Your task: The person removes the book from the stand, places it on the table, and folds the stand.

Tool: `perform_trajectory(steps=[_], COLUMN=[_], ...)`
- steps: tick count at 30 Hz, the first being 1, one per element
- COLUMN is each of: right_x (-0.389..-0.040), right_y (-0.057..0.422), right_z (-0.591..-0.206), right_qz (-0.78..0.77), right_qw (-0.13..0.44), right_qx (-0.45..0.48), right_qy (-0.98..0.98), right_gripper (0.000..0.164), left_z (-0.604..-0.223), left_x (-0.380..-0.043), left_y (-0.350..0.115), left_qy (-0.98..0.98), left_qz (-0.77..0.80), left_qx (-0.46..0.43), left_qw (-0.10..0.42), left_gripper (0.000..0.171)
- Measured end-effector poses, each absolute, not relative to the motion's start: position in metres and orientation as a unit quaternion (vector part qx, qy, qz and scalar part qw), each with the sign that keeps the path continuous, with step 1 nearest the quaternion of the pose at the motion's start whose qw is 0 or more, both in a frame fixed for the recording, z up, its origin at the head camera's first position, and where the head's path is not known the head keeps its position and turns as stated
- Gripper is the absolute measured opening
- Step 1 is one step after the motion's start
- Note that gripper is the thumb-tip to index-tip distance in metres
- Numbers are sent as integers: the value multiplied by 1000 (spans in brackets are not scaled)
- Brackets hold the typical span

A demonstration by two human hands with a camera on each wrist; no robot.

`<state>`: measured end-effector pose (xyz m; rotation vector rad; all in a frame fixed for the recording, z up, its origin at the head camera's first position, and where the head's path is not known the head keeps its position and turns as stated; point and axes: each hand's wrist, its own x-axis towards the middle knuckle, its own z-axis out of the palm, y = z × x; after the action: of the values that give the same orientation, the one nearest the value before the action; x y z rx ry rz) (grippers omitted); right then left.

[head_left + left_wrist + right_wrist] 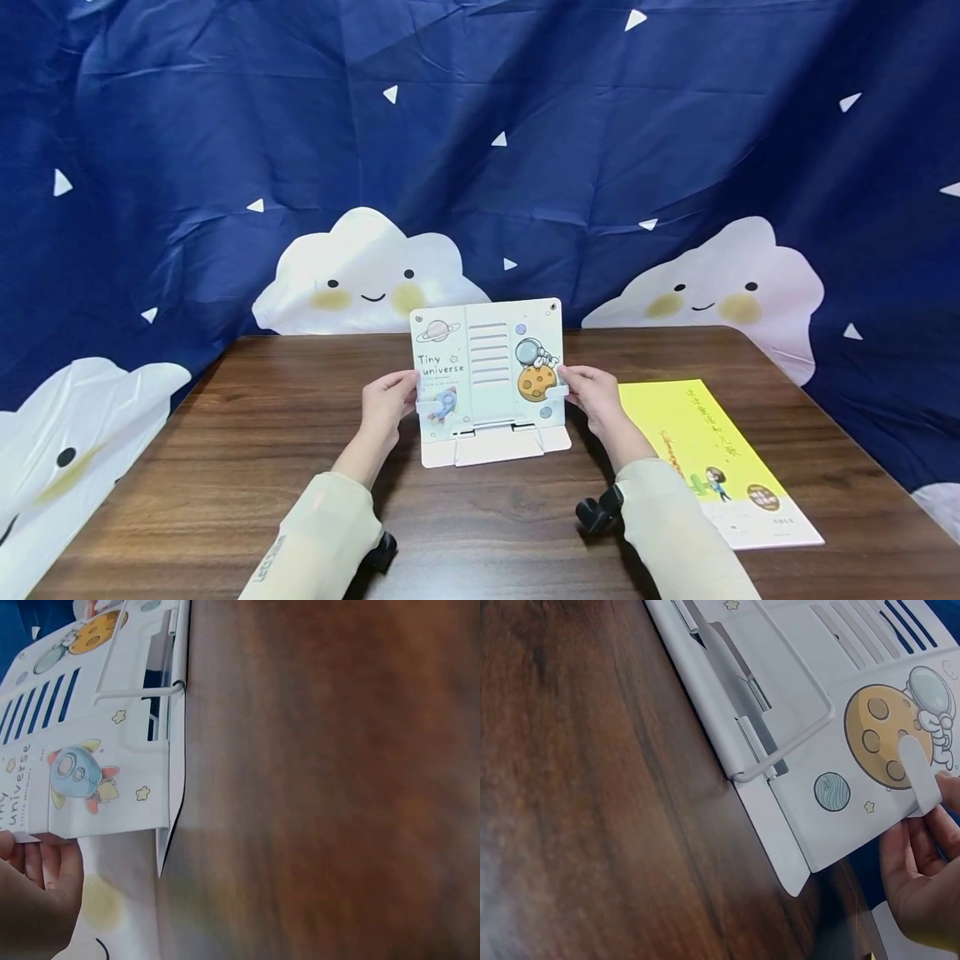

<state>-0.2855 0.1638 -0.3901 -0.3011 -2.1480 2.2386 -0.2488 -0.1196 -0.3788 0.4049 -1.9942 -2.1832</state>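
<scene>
A white book stand point(491, 400) printed with a rocket, an astronaut and "Tiny universe" stands upright on the table, its face toward me. My left hand point(386, 408) grips its left edge beside the rocket, the thumb in front and the fingers behind, as the left wrist view point(41, 892) shows. On the opposite edge, my right hand point(596, 396) pinches the panel next to the small white side clip point(921, 778). A wire page holder point(498, 442) lies along the stand's bottom ledge.
To the right, a yellow book point(705, 458) lies flat on the brown wooden table point(247, 467), close to my right forearm. A dark blue curtain point(465, 150) with smiling clouds hangs behind the table. Black wrist cameras point(600, 510) sit on both sleeves.
</scene>
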Motion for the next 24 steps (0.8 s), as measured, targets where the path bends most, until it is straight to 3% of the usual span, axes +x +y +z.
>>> perform_trajectory(steps=[14,24], right_x=[-293,-303], right_y=[163,158], right_z=[-386,-388], right_qz=[704,706], right_qw=[11,-3], right_qx=[-98,-114], right_qy=[-704,-699], right_gripper=[20,20], left_z=[-375,-377], left_x=[-227,-211], left_y=[-120,-115], left_qy=[-666,-689], left_qz=[-735,-717], left_qx=[120,92], left_qw=[46,57], left_gripper=[27,22])
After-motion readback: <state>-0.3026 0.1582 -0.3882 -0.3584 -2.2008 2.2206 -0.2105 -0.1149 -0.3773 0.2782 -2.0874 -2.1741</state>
